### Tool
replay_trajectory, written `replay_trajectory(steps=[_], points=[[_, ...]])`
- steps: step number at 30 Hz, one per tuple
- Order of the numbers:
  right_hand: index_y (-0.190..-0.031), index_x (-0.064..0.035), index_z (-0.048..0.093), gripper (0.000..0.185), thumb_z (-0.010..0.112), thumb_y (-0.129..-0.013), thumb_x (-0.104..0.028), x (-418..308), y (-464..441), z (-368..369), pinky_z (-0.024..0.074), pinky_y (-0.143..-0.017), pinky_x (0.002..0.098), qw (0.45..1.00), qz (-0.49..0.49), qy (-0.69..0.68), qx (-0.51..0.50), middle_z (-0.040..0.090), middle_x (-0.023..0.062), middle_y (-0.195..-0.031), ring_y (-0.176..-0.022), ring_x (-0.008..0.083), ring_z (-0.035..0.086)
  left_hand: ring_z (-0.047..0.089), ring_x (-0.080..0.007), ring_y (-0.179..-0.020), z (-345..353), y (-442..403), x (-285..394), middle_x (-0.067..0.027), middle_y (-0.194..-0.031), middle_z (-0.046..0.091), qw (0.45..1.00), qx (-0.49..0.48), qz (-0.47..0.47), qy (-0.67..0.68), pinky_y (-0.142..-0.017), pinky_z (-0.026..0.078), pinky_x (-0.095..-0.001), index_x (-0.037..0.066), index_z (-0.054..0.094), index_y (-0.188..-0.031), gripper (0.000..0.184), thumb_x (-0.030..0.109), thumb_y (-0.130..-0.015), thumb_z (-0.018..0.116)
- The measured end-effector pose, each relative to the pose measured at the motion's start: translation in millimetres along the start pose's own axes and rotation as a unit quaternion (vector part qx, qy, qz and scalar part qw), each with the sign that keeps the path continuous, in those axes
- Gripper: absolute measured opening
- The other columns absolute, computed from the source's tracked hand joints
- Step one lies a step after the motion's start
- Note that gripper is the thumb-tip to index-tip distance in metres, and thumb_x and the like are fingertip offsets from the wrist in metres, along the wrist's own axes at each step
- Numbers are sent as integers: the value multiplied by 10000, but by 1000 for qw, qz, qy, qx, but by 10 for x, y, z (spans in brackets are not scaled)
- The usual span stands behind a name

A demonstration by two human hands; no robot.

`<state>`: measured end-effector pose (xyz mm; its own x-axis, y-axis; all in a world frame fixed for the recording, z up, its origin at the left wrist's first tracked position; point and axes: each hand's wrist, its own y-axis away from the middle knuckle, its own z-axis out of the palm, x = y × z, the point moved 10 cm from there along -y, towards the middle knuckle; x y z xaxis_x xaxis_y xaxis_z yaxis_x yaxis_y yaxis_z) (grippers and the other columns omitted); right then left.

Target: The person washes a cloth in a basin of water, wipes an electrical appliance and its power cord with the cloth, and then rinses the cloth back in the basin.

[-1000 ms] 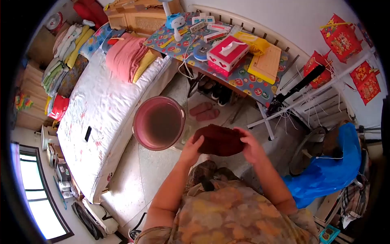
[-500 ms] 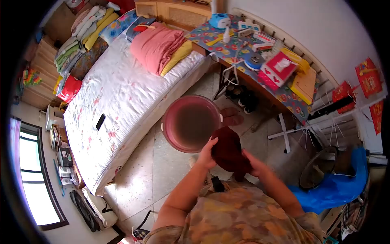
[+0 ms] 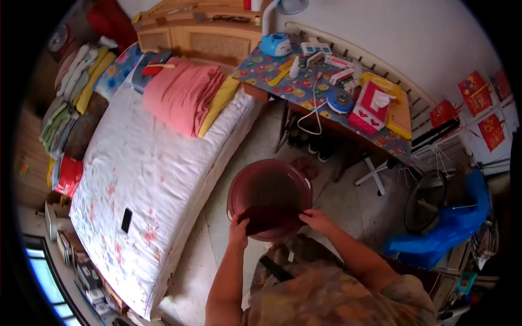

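Note:
A dark red cloth [image 3: 274, 220] is stretched between my two hands, over the near part of a round pink basin [image 3: 235, 191]. My left hand [image 3: 238, 228] grips the cloth's left end, and my right hand [image 3: 316, 220] pinches its right end. Murky dark water [image 3: 270, 187] shows in the basin beyond the cloth. The basin stands on the tiled floor in front of my legs. The cloth hides the near part of the basin's inside.
A bed [image 3: 163, 190] with a black phone [image 3: 126, 220] and a folded pink quilt [image 3: 179, 92] lies to the left. Ahead right, a table [image 3: 255, 68] holds a tissue box [image 3: 370, 108] and a blue lamp [image 3: 275, 45]. Shoes [image 3: 321, 149] sit beneath it; blue plastic [image 3: 435, 236] lies right.
The cloth was bunched up close to my body; now it is spread wide between my hands and held forward over the basin. The view has shifted too.

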<state>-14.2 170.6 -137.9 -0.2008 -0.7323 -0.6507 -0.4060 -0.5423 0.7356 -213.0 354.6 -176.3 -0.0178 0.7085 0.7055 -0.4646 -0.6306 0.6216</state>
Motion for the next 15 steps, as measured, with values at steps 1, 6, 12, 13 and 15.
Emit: replay_trajectory(steps=[1, 6, 12, 13, 15], points=[[-1011, -21, 590, 370, 574, -802, -327, -74, -78, -34, 425, -741, 295, 999, -37, 27, 29, 601, 81, -934, -846, 179, 545, 519, -192, -976, 38, -47, 41, -74, -1012, 557, 1000, -8, 0, -2, -844, 414, -291, 33, 516, -1072, 312, -20, -764, 510], [-1097, -114, 554, 342, 518, -817, -308, -245, -551, -99, 437, -797, 363, 968, -160, 140, 130, 606, 137, -953, -885, 312, 558, 500, -210, -1021, 75, -355, 206, -99, -1041, 553, 944, 7, 117, -309, -889, 382, -295, 46, 535, -1083, 446, -41, -647, 499], [-1151, -221, 519, 347, 502, -805, -209, -155, -1012, 134, 406, -849, 425, 967, -99, 228, 52, 462, 189, -1113, -1007, 359, 464, 474, -311, -1020, 234, -683, 103, -163, -1038, 532, 840, 15, 175, -514, -901, 384, -378, 71, 520, -1086, 481, 44, -607, 565], [-1120, -227, 539, 354, 539, -768, -201, -152, -1074, 129, 412, -844, 417, 954, -120, 259, 91, 472, 173, -1098, -1002, 347, 466, 470, -322, -1026, 223, -708, 31, -170, -1049, 524, 818, 11, 163, -552, -901, 387, -387, 76, 516, -1085, 474, 56, -616, 581], [-1071, -237, 574, 380, 603, -697, -174, -84, -1135, 167, 414, -847, 422, 927, -155, 296, 168, 460, 146, -1119, -1024, 352, 438, 457, -327, -1043, 292, -745, -43, -172, -1062, 512, 797, 11, 121, -592, -910, 380, -390, 88, 520, -1084, 462, 75, -628, 591]])
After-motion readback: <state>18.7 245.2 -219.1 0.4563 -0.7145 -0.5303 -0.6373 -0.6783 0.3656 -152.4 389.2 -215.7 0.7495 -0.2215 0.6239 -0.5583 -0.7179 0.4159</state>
